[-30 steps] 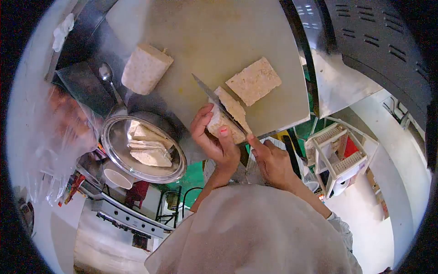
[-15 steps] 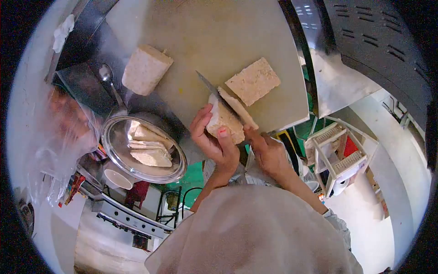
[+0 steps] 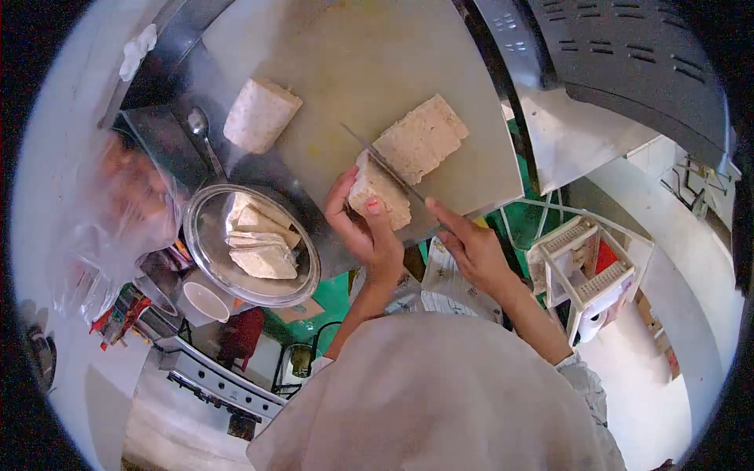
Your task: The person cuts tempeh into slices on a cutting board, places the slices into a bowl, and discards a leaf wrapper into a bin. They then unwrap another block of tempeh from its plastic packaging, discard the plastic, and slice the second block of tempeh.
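My left hand (image 3: 375, 245) grips a pale, grainy block of tempeh (image 3: 383, 195) by its sides near the front edge of the cutting board (image 3: 330, 55). My right hand (image 3: 476, 250) is closed around the knife (image 3: 385, 163), its handle hidden in my fingers. Along the cut face of the block runs the blade, pointing up and to the left. Cut tempeh slices (image 3: 424, 137) lie flat and overlapping just beyond the blade. Another, larger piece of tempeh (image 3: 261, 115) rests at the board's left side.
Left of the board stands a round metal bowl (image 3: 198, 259) holding several tempeh slices (image 3: 263, 261). A spoon (image 3: 201, 129) lies behind it, and a plastic bag (image 3: 118, 212) sits farther left. A white cup (image 3: 206, 302) is below the bowl. A dark vented appliance (image 3: 628, 55) borders the right.
The slice that stood tilted beside the blade now lies flat against the other cut piece. The blade remains beside the block's cut face. The whole view has shifted slightly.
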`<state>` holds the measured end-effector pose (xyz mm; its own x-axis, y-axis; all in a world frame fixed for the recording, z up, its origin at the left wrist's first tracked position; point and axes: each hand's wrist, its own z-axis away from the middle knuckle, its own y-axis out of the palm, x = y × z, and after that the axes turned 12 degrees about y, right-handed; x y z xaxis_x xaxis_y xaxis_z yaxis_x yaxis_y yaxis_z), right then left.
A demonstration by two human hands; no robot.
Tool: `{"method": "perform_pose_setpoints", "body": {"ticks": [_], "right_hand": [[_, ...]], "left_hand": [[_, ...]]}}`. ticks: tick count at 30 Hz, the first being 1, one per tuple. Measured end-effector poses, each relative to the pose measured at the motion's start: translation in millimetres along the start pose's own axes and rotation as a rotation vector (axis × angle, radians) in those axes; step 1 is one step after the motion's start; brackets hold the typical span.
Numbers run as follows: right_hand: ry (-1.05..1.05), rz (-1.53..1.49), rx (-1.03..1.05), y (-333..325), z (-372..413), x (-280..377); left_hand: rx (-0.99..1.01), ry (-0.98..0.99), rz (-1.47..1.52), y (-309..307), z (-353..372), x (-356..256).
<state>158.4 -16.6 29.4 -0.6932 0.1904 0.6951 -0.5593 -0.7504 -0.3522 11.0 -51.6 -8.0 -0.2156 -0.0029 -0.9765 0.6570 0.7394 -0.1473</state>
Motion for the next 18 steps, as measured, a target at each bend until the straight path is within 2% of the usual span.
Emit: {"method": "perform_pose_setpoints", "body": {"ticks": [2,5,10,14,17,18], "right_hand": [[-0.03,0.088,-0.03,1,6,2],[0.067,0.16,0.0,3,10,-4],[-0.029,0.343,-0.139,4,7,-12],[0.022,0.333,-0.168,11,8,-10],[-0.081,0.271,-0.261,14,8,-12],[-0.018,0.266,-0.229,13,8,-10]], "left_hand": [[0.004,-0.014,-0.02,0,-1,-3],[-0.028,0.01,0.042,1,-2,-4],[0.038,-0.009,-0.026,-2,-3,-4],[0.041,0.004,-0.045,-2,-4,-4],[0.051,-0.001,-0.055,-1,-5,-7],[0.054,-0.004,-0.042,-1,-5,-7]]}}
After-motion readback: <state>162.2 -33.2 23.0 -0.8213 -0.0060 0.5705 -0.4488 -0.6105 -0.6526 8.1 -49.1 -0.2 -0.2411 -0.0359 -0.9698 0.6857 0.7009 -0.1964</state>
